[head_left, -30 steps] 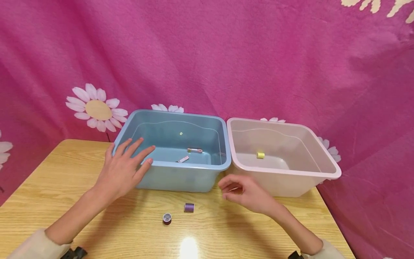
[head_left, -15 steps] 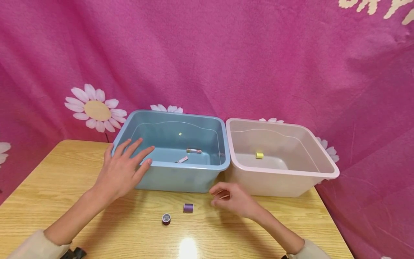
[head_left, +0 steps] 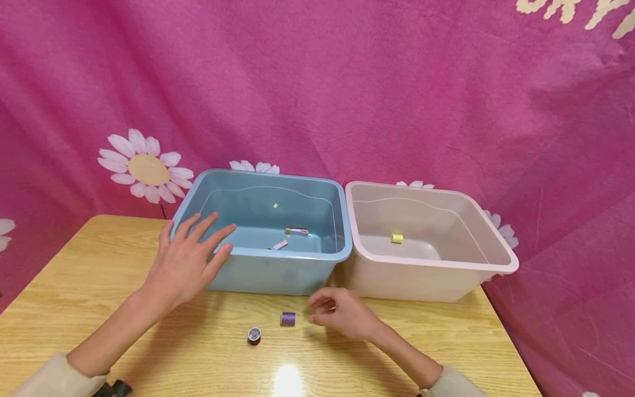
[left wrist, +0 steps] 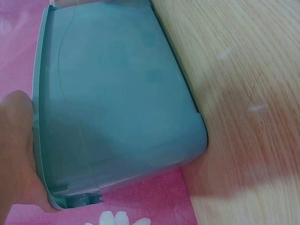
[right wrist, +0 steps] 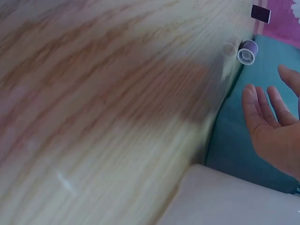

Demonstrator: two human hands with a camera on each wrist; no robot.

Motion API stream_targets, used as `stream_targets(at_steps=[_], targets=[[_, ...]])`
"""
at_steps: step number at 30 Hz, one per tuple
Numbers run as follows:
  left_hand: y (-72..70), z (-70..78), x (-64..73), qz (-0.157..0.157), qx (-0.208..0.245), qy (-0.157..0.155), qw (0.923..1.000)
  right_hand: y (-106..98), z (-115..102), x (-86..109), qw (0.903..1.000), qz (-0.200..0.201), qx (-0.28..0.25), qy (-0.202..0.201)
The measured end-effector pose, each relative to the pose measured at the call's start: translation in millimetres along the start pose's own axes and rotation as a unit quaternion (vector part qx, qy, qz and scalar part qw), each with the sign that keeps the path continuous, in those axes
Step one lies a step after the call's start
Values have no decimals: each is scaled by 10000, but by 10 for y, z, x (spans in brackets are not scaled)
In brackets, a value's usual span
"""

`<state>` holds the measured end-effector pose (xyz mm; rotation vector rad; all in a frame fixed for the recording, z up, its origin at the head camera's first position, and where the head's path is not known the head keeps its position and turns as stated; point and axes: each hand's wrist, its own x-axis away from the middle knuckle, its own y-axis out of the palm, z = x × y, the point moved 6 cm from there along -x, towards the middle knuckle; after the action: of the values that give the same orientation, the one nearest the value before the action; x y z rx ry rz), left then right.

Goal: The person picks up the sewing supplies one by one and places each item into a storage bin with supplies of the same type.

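Observation:
My left hand (head_left: 186, 262) rests with spread fingers on the near left rim of the blue bin (head_left: 278, 273). In the left wrist view, part of that hand (left wrist: 18, 154) lies along the rim. My right hand (head_left: 344, 314) hovers over the wooden table, just right of a purple thread spool (head_left: 288, 318) lying on its side. Its fingers are slightly bent and hold nothing; the right wrist view shows a gap between the hand (right wrist: 276, 126) and the purple spool (right wrist: 247, 52). A dark thread spool (head_left: 254, 336) stands upright to the left and nearer me.
Beside the blue bin stands a pale pink bin (head_left: 426, 278) with a yellow thread spool (head_left: 397, 238) inside. Two small bundles, one a thread skein (head_left: 296, 231) and one whitish piece (head_left: 280, 244), lie in the blue bin. A pink floral cloth (head_left: 317, 99) hangs behind.
My right hand has moved left and a little toward me, from in front of the pink bin to near the purple spool. My left hand stays on the blue rim.

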<state>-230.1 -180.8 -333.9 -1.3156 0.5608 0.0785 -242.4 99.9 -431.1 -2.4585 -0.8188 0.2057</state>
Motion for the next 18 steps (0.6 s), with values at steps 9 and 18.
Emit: stream_targets(at_steps=[9,18], targets=[[-9,12,-2,45,43,55,10000,99,87,-51,9999,-127,3,87],[-12,10,-1,73,16,57,10000,168,61,-98,9997,-254,-11,-73]])
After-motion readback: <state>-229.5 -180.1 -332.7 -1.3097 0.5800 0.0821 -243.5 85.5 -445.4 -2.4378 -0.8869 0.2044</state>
